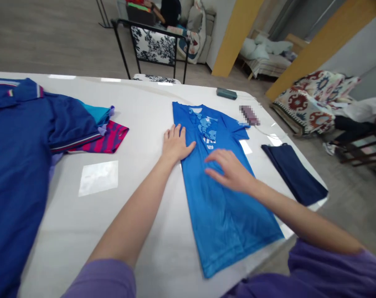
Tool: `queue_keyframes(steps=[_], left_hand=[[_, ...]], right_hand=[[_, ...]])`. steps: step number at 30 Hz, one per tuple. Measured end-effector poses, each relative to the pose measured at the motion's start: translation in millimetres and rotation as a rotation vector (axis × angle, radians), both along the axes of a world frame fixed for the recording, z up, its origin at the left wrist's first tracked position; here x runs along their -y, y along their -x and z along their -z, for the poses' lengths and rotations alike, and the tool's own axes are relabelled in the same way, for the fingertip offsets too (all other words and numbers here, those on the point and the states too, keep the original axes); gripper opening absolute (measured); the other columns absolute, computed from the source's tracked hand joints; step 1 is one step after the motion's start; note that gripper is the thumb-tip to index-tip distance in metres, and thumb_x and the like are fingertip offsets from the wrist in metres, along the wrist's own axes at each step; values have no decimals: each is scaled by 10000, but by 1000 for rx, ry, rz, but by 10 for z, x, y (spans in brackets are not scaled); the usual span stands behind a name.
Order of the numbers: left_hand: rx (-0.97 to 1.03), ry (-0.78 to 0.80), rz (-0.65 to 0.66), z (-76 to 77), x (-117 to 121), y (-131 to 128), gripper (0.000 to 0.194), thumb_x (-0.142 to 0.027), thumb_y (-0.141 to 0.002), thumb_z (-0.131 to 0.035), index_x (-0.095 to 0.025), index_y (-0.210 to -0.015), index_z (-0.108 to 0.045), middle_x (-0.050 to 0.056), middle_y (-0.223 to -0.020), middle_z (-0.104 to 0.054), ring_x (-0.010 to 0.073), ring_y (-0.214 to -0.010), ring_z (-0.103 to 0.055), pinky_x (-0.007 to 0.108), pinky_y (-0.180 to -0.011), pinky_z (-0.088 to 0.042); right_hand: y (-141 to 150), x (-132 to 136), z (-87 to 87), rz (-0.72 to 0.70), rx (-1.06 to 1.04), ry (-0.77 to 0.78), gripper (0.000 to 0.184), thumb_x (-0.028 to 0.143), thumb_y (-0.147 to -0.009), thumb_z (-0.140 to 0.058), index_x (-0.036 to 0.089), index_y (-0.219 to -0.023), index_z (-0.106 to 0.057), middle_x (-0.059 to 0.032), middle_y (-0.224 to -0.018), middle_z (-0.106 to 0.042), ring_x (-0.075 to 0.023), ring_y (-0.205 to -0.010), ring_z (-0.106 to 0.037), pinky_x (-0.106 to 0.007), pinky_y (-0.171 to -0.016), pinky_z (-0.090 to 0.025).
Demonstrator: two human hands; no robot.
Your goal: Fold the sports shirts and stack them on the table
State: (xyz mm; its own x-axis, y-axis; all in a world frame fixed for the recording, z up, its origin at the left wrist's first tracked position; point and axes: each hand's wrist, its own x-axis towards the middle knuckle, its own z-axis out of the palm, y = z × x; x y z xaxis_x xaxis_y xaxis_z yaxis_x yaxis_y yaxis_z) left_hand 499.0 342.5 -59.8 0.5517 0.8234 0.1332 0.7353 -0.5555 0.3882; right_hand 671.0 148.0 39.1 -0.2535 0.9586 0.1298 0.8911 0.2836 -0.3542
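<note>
So the bright blue T-shirt is lying on the white table, right in front of the person, with its collar end away from them and the hem toward them. Looks like thin sporty fabric to me: super light, floppy, a bit slippery, nothing to break, but it'd wrinkle or slide if you dragged one spot. I'd pinch it at the shoulder and the hem corner on the same side, so the long edge stays straight.

Left hand is flat with fingers spread, resting on the shirt's left edge, not gripping anything. Right hand is half open over the middle, thumb apart from the fingers, nothing in its grasp; it's blurry, so I can't really say if it's touching.

Further out, there's a folded dark cloth on the right, a dark case past the sleeve, and a navy polo on the left.
</note>
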Motion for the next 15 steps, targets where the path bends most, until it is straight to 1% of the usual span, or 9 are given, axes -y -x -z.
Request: queue_keyframes(steps=[2,3,5,6,8,10,11,13,15], left_hand=[[-27,-3,6,-24,53,-30,972,-735,-1049,-434,-101,-1784,-390,189,-1882,-275,436,-1765,-181,621,-1431,-140],[-50,-2,11,-39,84,-45,983,-756,-1048,-412,-117,-1794,-373,179,-1889,-263,429,-1767,-171,615,-1430,-137],[-106,-4,20,-70,153,-73,1003,-788,-1047,-358,-138,-1811,-337,163,-1901,-232,408,-1775,-148,596,-1430,-130],[-135,-8,22,-87,187,-84,1010,-794,-1049,-336,-138,-1817,-321,160,-1906,-217,398,-1779,-135,585,-1432,-125],[-181,-3,20,-128,243,-108,1004,-783,-1054,-336,-132,-1817,-306,167,-1907,-206,393,-1780,-125,581,-1432,-116],[-205,12,13,-194,272,-162,985,-750,-1042,-440,-107,-1783,-352,209,-1884,-254,426,-1763,-157,611,-1422,-128],[-210,11,4,-244,274,-216,975,-719,-1022,-521,-89,-1754,-386,240,-1860,-290,453,-1743,-196,635,-1410,-145],[-193,-35,-22,-383,251,-423,911,-619,-992,-640,-68,-1690,-446,287,-1796,-367,493,-1681,-296,675,-1375,-195],[-157,-118,-28,-557,201,-805,753,-529,-1012,-647,-99,-1617,-517,272,-1718,-463,474,-1602,-410,657,-1334,-282]], right_hand=[[145,1151,139,-42,33,87,293,433,-1134,-647,227,-1338,-689,-108,-1358,-735,-263,-1259,-659,-413,-1074,-440],[229,1612,231,-41,39,84,283,421,-1119,-672,227,-1324,-694,-106,-1342,-735,-261,-1217,-664,-416,-1043,-446],[370,2279,399,13,33,38,249,367,-1102,-698,215,-1298,-700,-109,-1315,-735,-259,-1154,-664,-419,-1004,-451],[408,2501,452,39,20,7,222,334,-1097,-701,209,-1281,-700,-106,-1298,-738,-256,-1136,-664,-421,-999,-450],[389,2805,466,42,-25,-41,164,288,-1101,-691,219,-1249,-702,-85,-1261,-751,-246,-1135,-675,-425,-1017,-447],[225,3021,387,43,-90,-78,130,289,-1115,-672,240,-1231,-702,-60,-1207,-766,-232,-1109,-693,-418,-1004,-452],[93,3119,338,83,-119,-92,126,300,-1125,-657,246,-1230,-701,-56,-1183,-770,-230,-1087,-701,-412,-983,-461],[-236,3303,269,272,-142,-97,142,331,-1149,-615,237,-1223,-693,-66,-1142,-771,-234,-1037,-713,-398,-931,-484],[-575,3457,270,519,-105,-60,199,391,-1163,-592,217,-1211,-677,-82,-1112,-769,-248,-1002,-734,-392,-894,-513]])
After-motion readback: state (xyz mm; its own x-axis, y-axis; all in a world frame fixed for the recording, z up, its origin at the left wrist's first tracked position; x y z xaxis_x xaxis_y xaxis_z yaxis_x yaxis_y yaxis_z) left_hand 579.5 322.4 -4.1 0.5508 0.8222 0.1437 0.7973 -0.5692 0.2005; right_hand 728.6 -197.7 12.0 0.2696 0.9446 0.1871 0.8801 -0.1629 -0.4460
